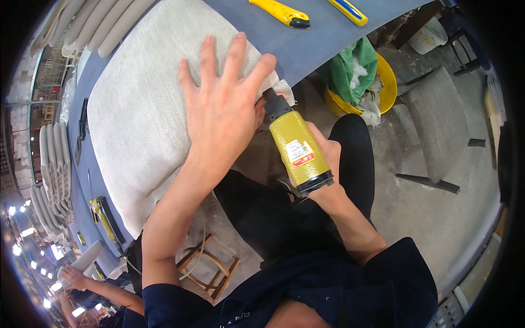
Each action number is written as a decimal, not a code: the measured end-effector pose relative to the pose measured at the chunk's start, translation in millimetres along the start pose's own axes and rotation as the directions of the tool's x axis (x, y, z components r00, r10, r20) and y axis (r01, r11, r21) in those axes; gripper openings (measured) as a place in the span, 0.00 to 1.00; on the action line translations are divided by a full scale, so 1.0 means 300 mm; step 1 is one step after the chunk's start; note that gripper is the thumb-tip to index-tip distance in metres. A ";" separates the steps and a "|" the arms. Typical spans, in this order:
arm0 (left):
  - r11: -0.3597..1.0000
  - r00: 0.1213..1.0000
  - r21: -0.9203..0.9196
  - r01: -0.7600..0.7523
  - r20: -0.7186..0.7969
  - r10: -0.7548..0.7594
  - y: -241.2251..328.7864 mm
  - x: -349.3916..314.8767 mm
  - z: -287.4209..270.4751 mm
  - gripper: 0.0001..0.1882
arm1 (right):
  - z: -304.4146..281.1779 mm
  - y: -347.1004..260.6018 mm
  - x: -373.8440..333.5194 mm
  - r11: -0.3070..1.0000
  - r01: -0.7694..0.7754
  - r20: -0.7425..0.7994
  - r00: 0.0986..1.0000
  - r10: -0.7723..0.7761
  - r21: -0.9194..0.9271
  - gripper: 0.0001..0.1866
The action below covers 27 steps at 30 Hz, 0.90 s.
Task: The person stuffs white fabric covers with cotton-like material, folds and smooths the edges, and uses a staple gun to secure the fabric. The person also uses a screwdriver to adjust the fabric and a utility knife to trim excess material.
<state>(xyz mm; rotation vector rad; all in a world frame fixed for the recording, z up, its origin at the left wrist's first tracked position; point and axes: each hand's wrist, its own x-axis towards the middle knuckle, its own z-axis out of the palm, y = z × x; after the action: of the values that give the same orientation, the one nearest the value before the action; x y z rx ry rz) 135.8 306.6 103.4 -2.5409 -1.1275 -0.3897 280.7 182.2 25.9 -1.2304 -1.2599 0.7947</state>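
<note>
I have the left hand [221,104] spread flat on the cushion [136,87], the right hand [326,152] wrapped round the staple gun [295,139] at the worktop's [328,41] near edge, its length slanting away leftward, nose toward the cushion's corner. A yellow bucket [389,82] holds green cloth [345,68].

Lighting and Optical Condition

Illumination across my work is bright and diffuse. My left hand [221,109], the pale fabric [139,104] and the yellow tool [287,131] resolve clearly. My dark trousers [355,158] lose detail in shadow. Lamps [57,252] at lower left produce glare and appear soft. Fisheye distortion bends straight edges toward a black rim.
</note>
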 end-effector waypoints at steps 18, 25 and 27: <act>0.999 0.984 0.052 0.018 -0.180 -0.008 0.001 -0.035 0.013 0.31 | -0.466 -0.310 0.473 0.720 -0.065 -0.163 0.984 -0.068 -0.691 0.28; 0.981 0.969 -0.101 0.165 -0.171 -0.181 -0.095 -0.179 -0.044 0.31 | -0.502 -0.075 0.958 0.138 0.223 0.202 0.968 -0.151 -0.965 0.34; 0.945 0.946 -0.114 0.306 -0.077 -0.316 -0.189 -0.296 -0.073 0.33 | -0.517 0.028 0.876 0.074 0.357 0.305 0.873 -0.380 -0.931 0.32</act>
<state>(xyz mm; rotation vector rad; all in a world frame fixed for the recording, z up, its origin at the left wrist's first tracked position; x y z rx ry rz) 33.1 274.8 100.5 -2.3976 -1.5125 -0.6535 483.1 396.8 104.4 -1.7327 -2.0787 -0.6773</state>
